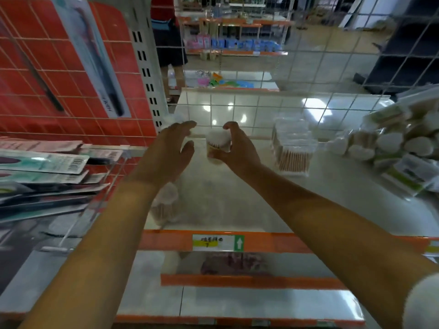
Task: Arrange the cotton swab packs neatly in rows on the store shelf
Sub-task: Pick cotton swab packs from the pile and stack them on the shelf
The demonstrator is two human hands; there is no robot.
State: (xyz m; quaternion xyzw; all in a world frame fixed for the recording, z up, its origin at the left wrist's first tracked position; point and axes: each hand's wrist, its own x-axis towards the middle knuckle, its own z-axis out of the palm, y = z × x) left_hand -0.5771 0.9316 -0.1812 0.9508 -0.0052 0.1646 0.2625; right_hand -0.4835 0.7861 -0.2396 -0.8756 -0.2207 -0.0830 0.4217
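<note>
Here, left of both hands, packaged toothbrushes (45,162) lie stacked. The left hand (171,148) hovers over the shelf (225,198), fingers straight and spread, holding nothing. Just beside it, the right hand (234,148) grips a round cotton swab tub (218,144). Right of it stand flat swab packs (294,148), then heaped swab tubs (389,143).

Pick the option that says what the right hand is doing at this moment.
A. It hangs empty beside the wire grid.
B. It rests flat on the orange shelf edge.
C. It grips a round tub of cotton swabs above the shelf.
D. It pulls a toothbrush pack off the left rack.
C: the right hand has its thumb and fingers curled round the round tub of cotton swabs, held above the shelf, while the left hand hovers open beside it.
</note>
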